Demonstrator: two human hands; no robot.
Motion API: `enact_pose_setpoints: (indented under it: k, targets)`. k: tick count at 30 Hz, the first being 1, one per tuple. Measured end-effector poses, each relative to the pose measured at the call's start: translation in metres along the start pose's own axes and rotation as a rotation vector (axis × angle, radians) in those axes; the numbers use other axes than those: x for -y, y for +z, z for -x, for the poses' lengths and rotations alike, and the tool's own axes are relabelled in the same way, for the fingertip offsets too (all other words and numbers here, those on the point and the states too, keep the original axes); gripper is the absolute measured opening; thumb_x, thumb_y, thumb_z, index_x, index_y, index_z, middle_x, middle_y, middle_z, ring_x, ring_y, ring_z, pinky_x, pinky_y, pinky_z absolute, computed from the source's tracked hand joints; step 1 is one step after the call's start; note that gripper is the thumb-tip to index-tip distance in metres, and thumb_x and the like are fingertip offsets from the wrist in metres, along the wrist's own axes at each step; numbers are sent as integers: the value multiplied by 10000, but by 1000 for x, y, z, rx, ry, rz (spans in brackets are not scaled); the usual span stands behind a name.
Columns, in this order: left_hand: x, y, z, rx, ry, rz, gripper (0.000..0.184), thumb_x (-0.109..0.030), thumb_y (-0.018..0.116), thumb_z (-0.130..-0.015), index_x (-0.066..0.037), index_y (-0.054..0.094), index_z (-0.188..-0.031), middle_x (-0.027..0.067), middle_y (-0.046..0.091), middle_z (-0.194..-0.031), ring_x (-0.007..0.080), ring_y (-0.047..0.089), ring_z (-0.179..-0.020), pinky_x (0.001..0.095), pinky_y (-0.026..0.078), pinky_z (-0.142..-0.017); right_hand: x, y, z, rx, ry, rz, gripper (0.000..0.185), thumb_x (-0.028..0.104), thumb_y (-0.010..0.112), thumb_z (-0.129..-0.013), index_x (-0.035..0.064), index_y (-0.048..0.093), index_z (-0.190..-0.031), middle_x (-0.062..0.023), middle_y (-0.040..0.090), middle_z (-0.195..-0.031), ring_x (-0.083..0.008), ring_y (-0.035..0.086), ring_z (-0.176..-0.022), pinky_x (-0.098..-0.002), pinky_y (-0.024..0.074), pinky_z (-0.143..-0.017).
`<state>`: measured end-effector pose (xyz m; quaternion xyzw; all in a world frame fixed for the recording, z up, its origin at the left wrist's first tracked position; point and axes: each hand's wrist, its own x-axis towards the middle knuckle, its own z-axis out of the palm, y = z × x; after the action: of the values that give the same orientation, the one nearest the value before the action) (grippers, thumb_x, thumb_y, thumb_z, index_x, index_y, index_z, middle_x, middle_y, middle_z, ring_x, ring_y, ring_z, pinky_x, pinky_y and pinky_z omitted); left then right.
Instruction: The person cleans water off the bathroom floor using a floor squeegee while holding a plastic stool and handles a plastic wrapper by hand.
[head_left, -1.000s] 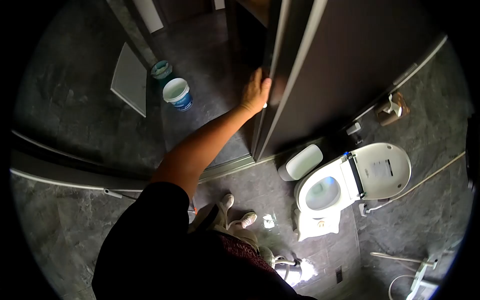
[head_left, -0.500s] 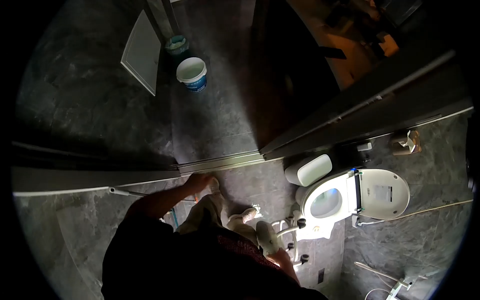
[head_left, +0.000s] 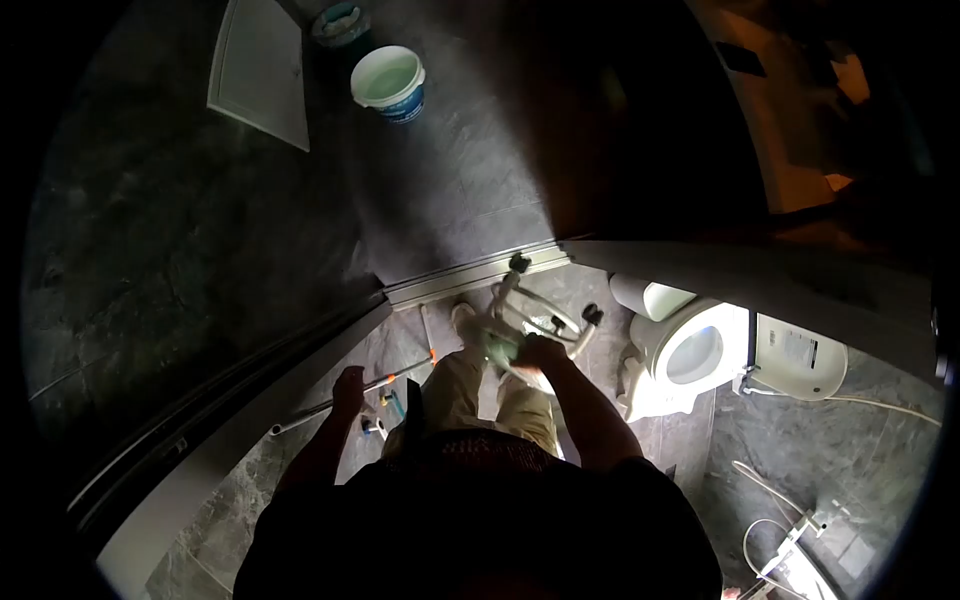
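Observation:
My right hand (head_left: pixel 541 352) is closed around part of a small rolling stool (head_left: pixel 508 288), in front of my legs. The stool is tilted, its pale curved legs and dark castors pointing forward, and motion blurs its seat. My left hand (head_left: pixel 348 388) hangs at the left, over or beside a long thin pole (head_left: pixel 310 412) with orange fittings. Its fingers are too dark and small to show whether they grip the pole.
A white toilet (head_left: pixel 650 350) with raised lid and a pale bin (head_left: pixel 665 300) stand at right. A door threshold (head_left: pixel 470 277) crosses ahead. Beyond it are a white bucket (head_left: pixel 392 100), another bucket (head_left: pixel 340 25) and a white panel (head_left: pixel 258 75). A shower hose (head_left: pixel 760 480) lies lower right.
My right hand has swung the stool from beside the toilet, low on the right, forward and left to the threshold. My left hand has moved back and left from near my foot.

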<state>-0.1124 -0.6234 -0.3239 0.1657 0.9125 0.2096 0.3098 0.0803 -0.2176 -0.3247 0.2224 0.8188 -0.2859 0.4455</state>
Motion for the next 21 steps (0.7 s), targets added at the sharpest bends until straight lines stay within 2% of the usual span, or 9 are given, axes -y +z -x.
enact_pose_setpoints:
  k: [3, 4, 5, 7, 10, 15, 17, 19, 21]
  targets:
    - [14, 7, -8, -212, 81, -334, 214, -191, 411, -857, -60, 559, -938, 139, 568, -912, 281, 564, -829, 351, 444, -737, 46, -46, -29, 19, 19, -49, 654, 515, 620, -588, 8, 521, -990, -161, 562, -1003, -303, 550, -942, -398, 453, -777]
    - [-26, -10, -15, -194, -393, -22, 204, -220, 472, -829, -75, 540, -954, 140, 559, -942, 295, 544, -880, 354, 435, -762, 53, -48, -45, -32, 7, -47, 647, 506, 625, -584, 21, 523, -999, -156, 570, -991, -305, 557, -930, -398, 457, -770]
    - [-11, -2, -17, -196, -400, -23, 204, -220, 472, -829, -75, 540, -954, 140, 559, -942, 295, 544, -880, 354, 435, -762, 56, -42, -65, -82, -2, -46, 640, 498, 631, -579, 34, 525, -1008, -151, 578, -978, -307, 563, -918, -399, 461, -764]
    - [23, 22, -15, -152, 39, -722, 237, -245, 537, -786, -77, 515, -952, 136, 550, -934, 318, 529, -886, 358, 432, -763, 52, -21, -116, -229, -189, -26, 613, 463, 650, -570, 71, 530, -1026, -145, 594, -950, -314, 575, -893, -398, 471, -744]
    - [-52, 1, 7, -32, 161, -456, 259, -245, 573, -763, -59, 506, -931, 132, 545, -884, 320, 525, -850, 359, 431, -746, 65, -24, -173, -220, -60, -157, 537, 388, 645, -581, 73, 544, -1004, -155, 593, -928, -297, 580, -877, -399, 467, -740]
    - [-27, 60, 70, -187, -143, 130, 264, -247, 521, -821, 12, 551, -778, 157, 542, -670, 244, 516, -640, 340, 416, -626, 112, -66, -240, -253, -177, -171, 556, 403, 655, -568, 4, 543, -939, -179, 592, -931, -289, 577, -895, -385, 464, -735]
    - [-17, 73, 103, -164, -585, 451, 258, -225, 508, -830, 26, 556, -795, 136, 538, -634, 205, 496, -584, 349, 401, -583, 139, -103, -257, 163, -102, -377, 586, 395, 669, -559, -9, 542, -964, -182, 591, -950, -289, 576, -892, -368, 461, -750]
    - [-59, 45, 102, -35, -728, 314, 214, -197, 509, -834, 10, 560, -824, 82, 521, -608, 156, 478, -528, 315, 393, -505, 146, -94, -306, 85, -154, -367, 595, 377, 675, -560, -6, 541, -994, -182, 593, -950, -283, 579, -882, -361, 463, -748]
    - [-49, 61, 119, -93, -983, 684, 170, -178, 513, -831, -17, 557, -864, 28, 491, -582, 102, 444, -467, 258, 368, -427, 140, -82, -351, 28, -204, -360, 605, 359, 681, -561, -3, 539, -1024, -182, 594, -949, -277, 581, -871, -353, 465, -746]
